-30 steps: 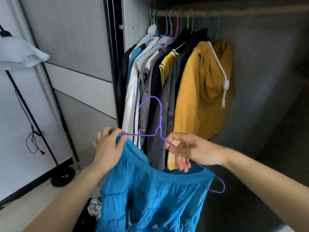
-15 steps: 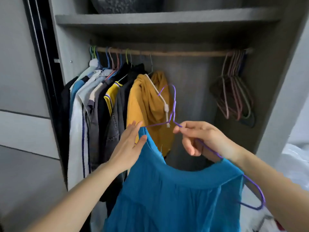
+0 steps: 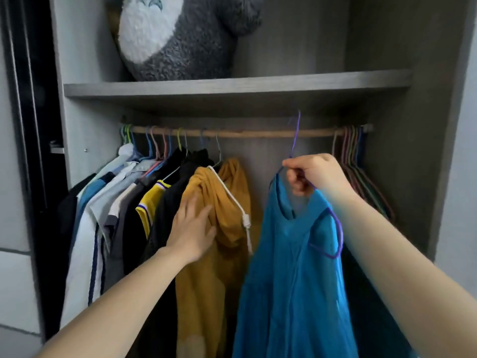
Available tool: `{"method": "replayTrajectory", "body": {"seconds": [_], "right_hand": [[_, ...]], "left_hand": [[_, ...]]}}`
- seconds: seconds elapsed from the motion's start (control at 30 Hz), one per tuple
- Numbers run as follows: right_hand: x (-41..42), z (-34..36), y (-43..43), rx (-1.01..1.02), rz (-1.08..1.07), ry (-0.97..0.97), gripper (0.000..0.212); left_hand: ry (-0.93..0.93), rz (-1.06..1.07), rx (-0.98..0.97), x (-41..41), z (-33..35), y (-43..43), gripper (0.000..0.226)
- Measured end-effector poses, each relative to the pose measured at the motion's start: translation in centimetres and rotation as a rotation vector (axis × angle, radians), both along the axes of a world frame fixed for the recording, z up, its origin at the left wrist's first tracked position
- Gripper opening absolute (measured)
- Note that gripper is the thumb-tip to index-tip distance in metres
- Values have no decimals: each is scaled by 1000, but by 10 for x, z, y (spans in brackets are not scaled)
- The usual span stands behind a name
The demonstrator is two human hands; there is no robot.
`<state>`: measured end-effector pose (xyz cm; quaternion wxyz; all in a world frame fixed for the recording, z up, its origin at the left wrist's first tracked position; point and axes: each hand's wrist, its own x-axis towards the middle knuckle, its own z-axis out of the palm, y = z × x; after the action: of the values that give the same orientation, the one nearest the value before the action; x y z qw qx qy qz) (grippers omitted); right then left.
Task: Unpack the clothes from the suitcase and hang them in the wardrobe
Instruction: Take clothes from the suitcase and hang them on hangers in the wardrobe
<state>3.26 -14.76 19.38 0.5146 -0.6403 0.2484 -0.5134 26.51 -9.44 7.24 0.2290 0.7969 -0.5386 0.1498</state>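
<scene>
Head view showed the grey wardrobe (image 3: pixel 232 86) open, with a row of clothes (image 3: pixel 116 202) crowded on the left half of its wooden rail (image 3: pixel 258 132) and the blue garment (image 3: pixel 291 280) held up just right of them, below the rail's bare middle. A grey-and-white plush toy (image 3: pixel 180 34) sat on the shelf above, and the left hand (image 3: pixel 192 233) lay with straight fingers flat against the mustard hoodie (image 3: pixel 227 254) ending the row. The right hand (image 3: pixel 317 174) had its fingers curled in a pinch round the neck of the purple hanger (image 3: pixel 338 228) carrying the garment; its hook crossed the rail, whether over it could not be told.
</scene>
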Motion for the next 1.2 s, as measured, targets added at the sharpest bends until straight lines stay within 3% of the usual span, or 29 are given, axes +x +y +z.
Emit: {"method": "replayTrajectory", "body": {"seconds": [0.13, 0.23, 0.37, 0.6, 0.8, 0.97, 1.07, 1.2], "right_hand": [[46, -8, -49, -134, -173, 35, 51], [75, -7, -80, -167, -250, 98, 44], [104, 6, -111, -192, -238, 145, 27], [155, -4, -152, -262, -207, 304, 18], [192, -28, -156, -355, -212, 399, 29], [213, -32, -159, -382, -264, 404, 21], [217, -28, -159, -353, -206, 407, 21], [210, -25, -159, -362, -68, 460, 36]], "left_hand": [[-159, 39, -60, 16, 21, -32, 60], [-175, 92, -93, 28, 36, -53, 62], [-53, 146, -82, 41, 49, -74, 65], [-81, 118, -197, 66, 35, -81, 73], [-58, 81, -275, 69, 35, -82, 76], [-48, 103, -263, 67, 34, -83, 77], [-61, 118, -235, 65, 36, -84, 79], [-23, 96, -282, 62, 35, -82, 76]]}}
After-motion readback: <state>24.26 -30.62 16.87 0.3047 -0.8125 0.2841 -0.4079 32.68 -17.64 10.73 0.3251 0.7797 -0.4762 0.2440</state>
